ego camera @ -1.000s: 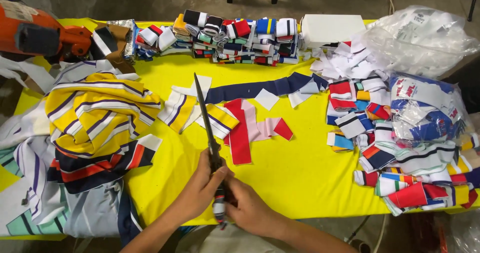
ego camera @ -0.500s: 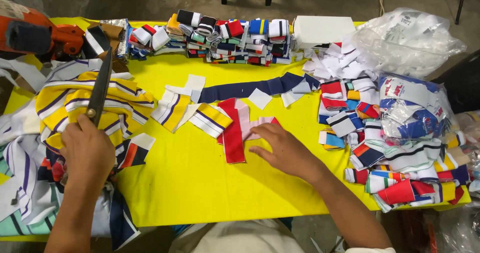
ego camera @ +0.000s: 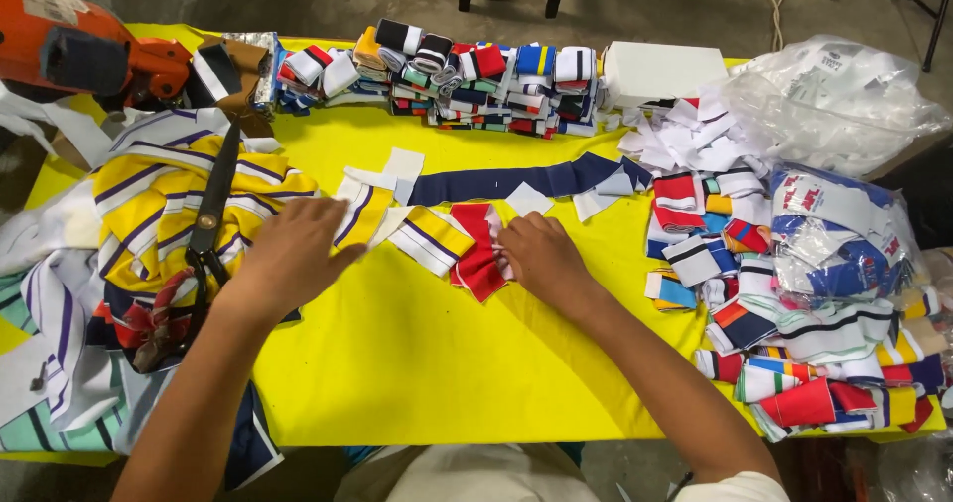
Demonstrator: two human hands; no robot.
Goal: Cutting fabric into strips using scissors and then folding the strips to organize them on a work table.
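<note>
Both hands lie flat and open on cloth pieces in the middle of the frame, gripping nothing. The right hand (ego camera: 536,254) presses its fingers on a red knit strip (ego camera: 476,254) that lies on the yellow table (ego camera: 417,353), just beside a yellow-and-white striped piece (ego camera: 432,239). The left hand (ego camera: 293,254) rests, fingers spread, at the edge of another striped piece (ego camera: 359,209), close to the big scissors (ego camera: 204,239) lying on the pile of yellow striped fabric (ego camera: 149,204) at the left. This looks like the sorting or laying-out stage, with cutting paused. A next move would call for pinching one strip free without dragging its neighbours. A navy strip (ego camera: 516,179) lies above the hands, rolled trims (ego camera: 467,65) along the top.
</note>
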